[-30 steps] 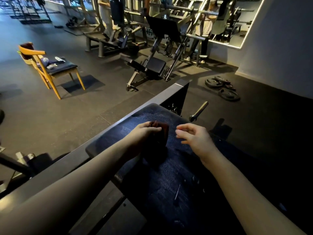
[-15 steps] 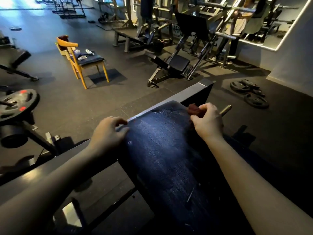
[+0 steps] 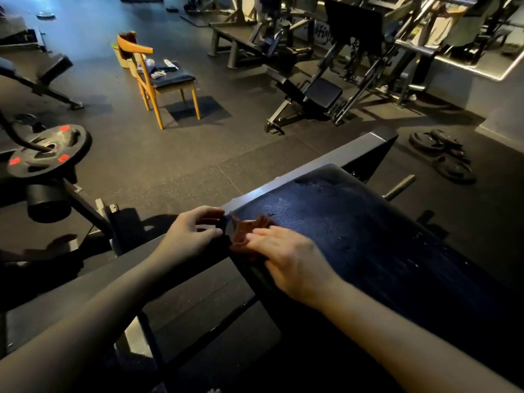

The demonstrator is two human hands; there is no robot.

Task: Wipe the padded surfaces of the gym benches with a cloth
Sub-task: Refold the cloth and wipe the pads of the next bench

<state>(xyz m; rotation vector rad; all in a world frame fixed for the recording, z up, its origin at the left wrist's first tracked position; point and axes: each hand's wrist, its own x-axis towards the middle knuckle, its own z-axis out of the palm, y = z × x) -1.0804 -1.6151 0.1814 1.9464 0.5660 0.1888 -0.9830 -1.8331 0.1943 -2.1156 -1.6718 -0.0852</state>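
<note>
A round black weight plate with red marks (image 3: pixel 48 150) sits on a bar at far left; beyond it stands a yellow wooden chair with a dark seat (image 3: pixel 167 79); nearer, the left hand (image 3: pixel 192 232) curls fingers and thumb round the left edge of the dark blue padded bench surface (image 3: pixel 363 222); just beside it the crumpled reddish-brown cloth (image 3: pixel 245 232) lies on that pad, pressed down by the right hand (image 3: pixel 289 259), its fingers flat; loose black plates (image 3: pixel 445 157) lie on the floor far right.

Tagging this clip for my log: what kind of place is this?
Almost certainly a gym: a weight plate mounted on equipment at left, loose plates on the rubber floor, and a bench pad with a cloth pressed on it.
</note>
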